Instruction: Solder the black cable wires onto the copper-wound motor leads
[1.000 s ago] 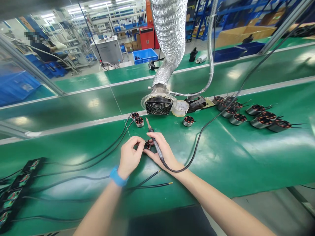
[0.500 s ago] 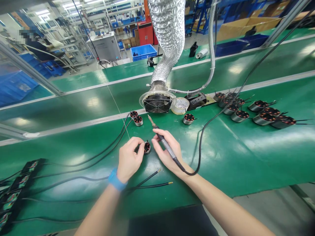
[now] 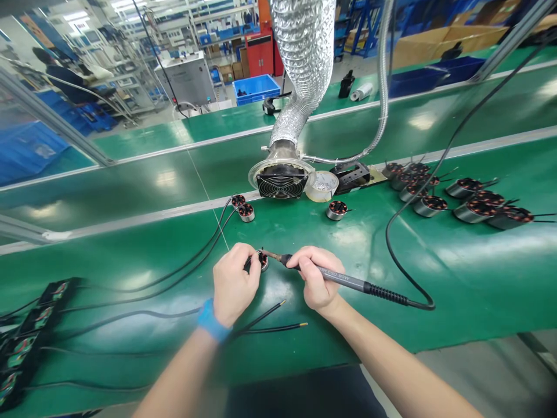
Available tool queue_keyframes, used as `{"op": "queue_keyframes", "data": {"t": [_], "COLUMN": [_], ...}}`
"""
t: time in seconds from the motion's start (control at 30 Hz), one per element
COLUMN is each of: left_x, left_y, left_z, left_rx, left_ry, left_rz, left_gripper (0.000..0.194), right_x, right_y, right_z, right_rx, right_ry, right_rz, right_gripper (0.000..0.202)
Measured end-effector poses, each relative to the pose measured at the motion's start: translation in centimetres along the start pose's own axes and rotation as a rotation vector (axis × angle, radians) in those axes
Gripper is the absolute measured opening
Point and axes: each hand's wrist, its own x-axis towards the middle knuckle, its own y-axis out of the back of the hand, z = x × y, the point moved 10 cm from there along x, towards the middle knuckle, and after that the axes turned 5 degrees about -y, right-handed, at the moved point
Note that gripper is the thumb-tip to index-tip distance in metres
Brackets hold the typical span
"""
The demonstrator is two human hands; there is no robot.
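Observation:
My right hand (image 3: 319, 277) is closed around a grey soldering iron (image 3: 343, 280), held like a pen and pointing left. Its tip reaches the small round motor (image 3: 264, 261) on the bench, at my left fingertips. My left hand (image 3: 235, 281), with a blue band (image 3: 213, 320) at the wrist, is pinched against that motor's left side. A bit of black cable (image 3: 248, 265) shows between its thumb and finger. A thin pale wire (image 3: 204, 187) runs down from above to this hand; its end is hidden. Two black cable ends (image 3: 278, 329) with bare copper tips lie below my hands.
Past my hands stand two cabled motors (image 3: 246, 213), a fan-fronted extraction duct (image 3: 282, 184), a tape roll (image 3: 322, 187) and a single motor (image 3: 336, 211). Several motors (image 3: 474, 209) cluster at right. A black strip of circuit boards (image 3: 37, 331) lies left. The iron's cord (image 3: 395, 249) loops on the right.
My right hand has turned the soldering iron from pointing up and away to pointing left, bringing its tip down to the motor. My left hand stays pinched at the motor.

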Motion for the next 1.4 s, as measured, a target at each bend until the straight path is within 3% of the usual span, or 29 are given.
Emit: {"op": "queue_keyframes", "data": {"t": [0.2,0.4,0.67,0.83,1.1,1.27,1.4], "left_x": [0.0,0.0,-0.1,0.0,0.1,-0.1,0.0], "left_y": [-0.1,-0.3,-0.3,-0.2,-0.2,-0.4,-0.4], "left_z": [0.0,-0.1,0.0,0.0,0.0,-0.6,-1.0], "left_rx": [0.029,0.036,0.026,0.023,0.027,-0.023,-0.100], "left_ry": [-0.009,-0.015,-0.029,-0.031,-0.022,0.006,0.038], "left_rz": [-0.004,-0.010,-0.013,-0.006,-0.018,-0.025,-0.019], "left_gripper": [0.016,0.016,0.015,0.015,0.015,0.015,0.016], "right_x": [0.1,0.1,-0.1,-0.1,0.4,-0.5,-1.4], "right_y": [-0.3,-0.4,0.5,0.2,-3.1,-6.0,-7.7], "right_z": [0.0,1.3,3.2,3.4,3.0,3.3,4.3], "right_rx": [0.009,0.088,0.238,0.200,-0.002,0.043,0.118], "right_ry": [-0.014,-0.134,-0.294,-0.286,-0.230,-0.149,-0.140], "right_rz": [-0.034,-0.036,0.110,0.095,-0.144,-0.339,-0.454], "right_gripper": [0.029,0.029,0.030,0.031,0.018,0.066,0.075]}}
